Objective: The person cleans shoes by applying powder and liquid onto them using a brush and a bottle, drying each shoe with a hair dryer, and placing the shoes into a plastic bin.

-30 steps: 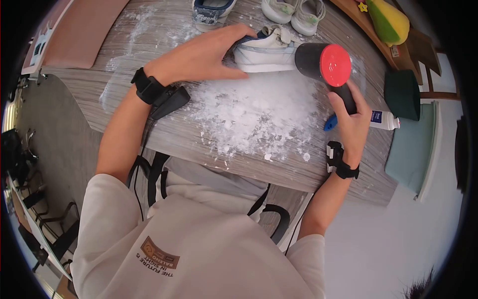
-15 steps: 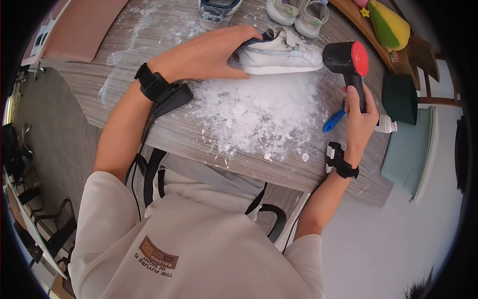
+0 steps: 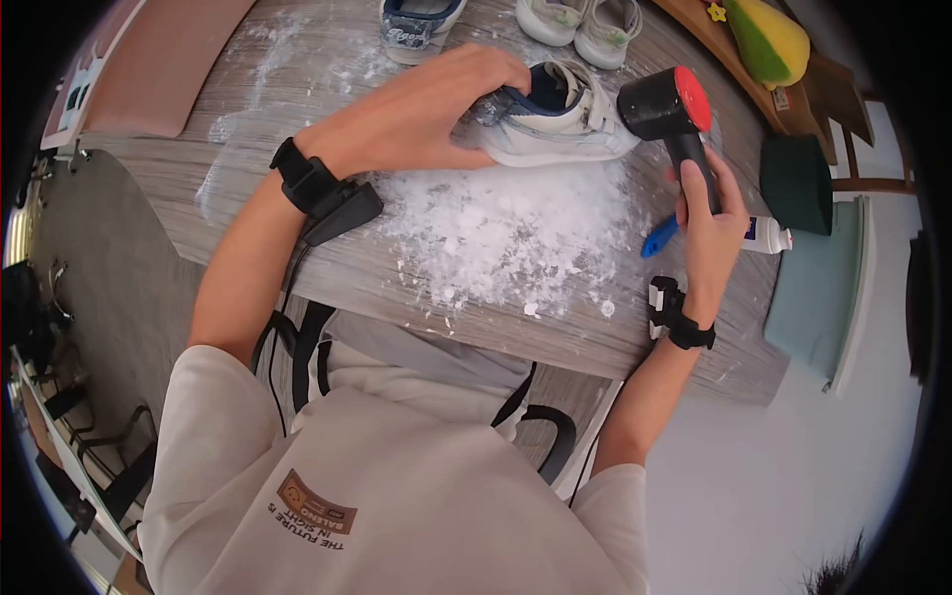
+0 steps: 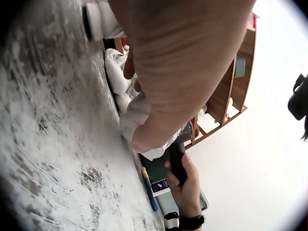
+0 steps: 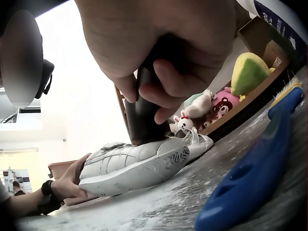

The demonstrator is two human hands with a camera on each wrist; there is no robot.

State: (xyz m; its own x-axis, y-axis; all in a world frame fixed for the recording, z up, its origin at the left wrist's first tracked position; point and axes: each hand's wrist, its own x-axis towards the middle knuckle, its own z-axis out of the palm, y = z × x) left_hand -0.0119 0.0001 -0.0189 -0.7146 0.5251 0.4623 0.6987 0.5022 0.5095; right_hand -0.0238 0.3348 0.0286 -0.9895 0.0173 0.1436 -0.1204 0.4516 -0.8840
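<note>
My left hand (image 3: 426, 104) grips a white shoe (image 3: 570, 139) by its heel, thumb along the near side of the sole. The shoe is tilted, with its dark blue lining facing up toward me. In my right hand (image 3: 712, 223) is the handle of a black hair dryer (image 3: 654, 106) with a red back end. Its barrel points left at the toe of the shoe. From the right wrist, the black barrel (image 5: 144, 118) overlaps the top of the toe, and the pale sole (image 5: 139, 173) is seen close over the table.
White powder (image 3: 506, 238) covers the table's middle. A blue brush (image 3: 658, 238) and a white tube (image 3: 769, 236) lie at the right. Behind stand a blue-lined shoe (image 3: 416, 35) and a pair of light shoes (image 3: 600, 35). Plush toys (image 5: 224, 103) sit on a wooden shelf.
The shoe has rolled from side-on so its opening now shows toward me. The hair dryer swung right, then came back left toward the toe. Both hands have kept their hold.
</note>
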